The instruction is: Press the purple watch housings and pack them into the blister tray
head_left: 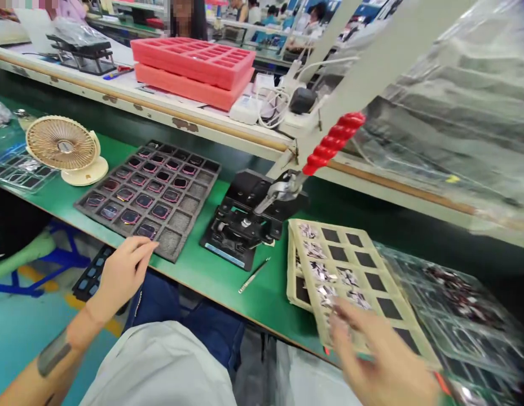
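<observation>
My left hand (123,272) is at the front edge of a grey foam tray (172,239), its fingers drawn together. Whatever is between them, if anything, is hidden. Dark squarish watch-case-like pieces with pinkish rims (144,201) fill many of the tray's compartments; those along its right side are bare. Over a cream compartment tray (392,332) my right hand (367,349) is smeared by motion, fingertips near small shiny parts (327,294). Between the trays stands a black hand press (245,223) with a red twisted grip (335,141). Tweezers (254,275) lie before it.
A cream fan (64,146) stands left of the grey tray. Clear plastic trays (460,316) with dark parts lie at far right. Red foam trays (192,62) are stacked on the shelf above, beside white cables (273,104). Other people sit beyond.
</observation>
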`<move>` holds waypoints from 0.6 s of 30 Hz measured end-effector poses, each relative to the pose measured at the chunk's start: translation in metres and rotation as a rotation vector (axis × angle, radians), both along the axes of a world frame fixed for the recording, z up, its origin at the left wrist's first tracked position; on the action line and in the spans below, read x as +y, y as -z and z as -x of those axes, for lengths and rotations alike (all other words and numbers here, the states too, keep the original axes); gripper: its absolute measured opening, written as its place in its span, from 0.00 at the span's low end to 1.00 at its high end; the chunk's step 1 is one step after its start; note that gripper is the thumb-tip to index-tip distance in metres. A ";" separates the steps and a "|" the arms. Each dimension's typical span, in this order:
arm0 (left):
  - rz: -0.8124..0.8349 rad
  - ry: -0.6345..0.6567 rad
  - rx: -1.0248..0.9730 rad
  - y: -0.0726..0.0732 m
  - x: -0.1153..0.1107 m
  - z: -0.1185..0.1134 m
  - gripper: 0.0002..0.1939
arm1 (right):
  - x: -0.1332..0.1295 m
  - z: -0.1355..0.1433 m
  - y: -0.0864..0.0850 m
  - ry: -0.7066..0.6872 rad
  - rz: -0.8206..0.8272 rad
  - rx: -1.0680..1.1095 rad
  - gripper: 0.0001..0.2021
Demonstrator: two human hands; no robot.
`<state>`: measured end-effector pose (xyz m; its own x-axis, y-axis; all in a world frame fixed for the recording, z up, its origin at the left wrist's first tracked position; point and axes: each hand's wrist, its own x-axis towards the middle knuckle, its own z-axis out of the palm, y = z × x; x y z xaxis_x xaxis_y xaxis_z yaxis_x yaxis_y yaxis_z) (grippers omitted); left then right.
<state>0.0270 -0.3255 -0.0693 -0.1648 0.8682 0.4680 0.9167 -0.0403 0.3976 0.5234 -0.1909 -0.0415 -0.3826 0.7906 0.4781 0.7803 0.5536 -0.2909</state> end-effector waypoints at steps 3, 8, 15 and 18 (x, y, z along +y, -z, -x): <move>0.178 0.041 0.273 -0.009 0.028 0.033 0.15 | 0.003 0.083 0.016 -0.125 0.167 -0.153 0.18; 0.328 0.131 0.435 -0.005 0.055 0.062 0.13 | 0.029 0.153 0.055 0.176 0.271 -0.415 0.19; 0.182 -0.019 -0.012 0.006 0.057 0.060 0.13 | 0.037 0.132 0.081 0.235 0.314 0.080 0.13; 0.144 -0.086 -0.505 -0.002 0.045 0.040 0.12 | 0.012 0.124 0.074 0.214 0.376 0.626 0.15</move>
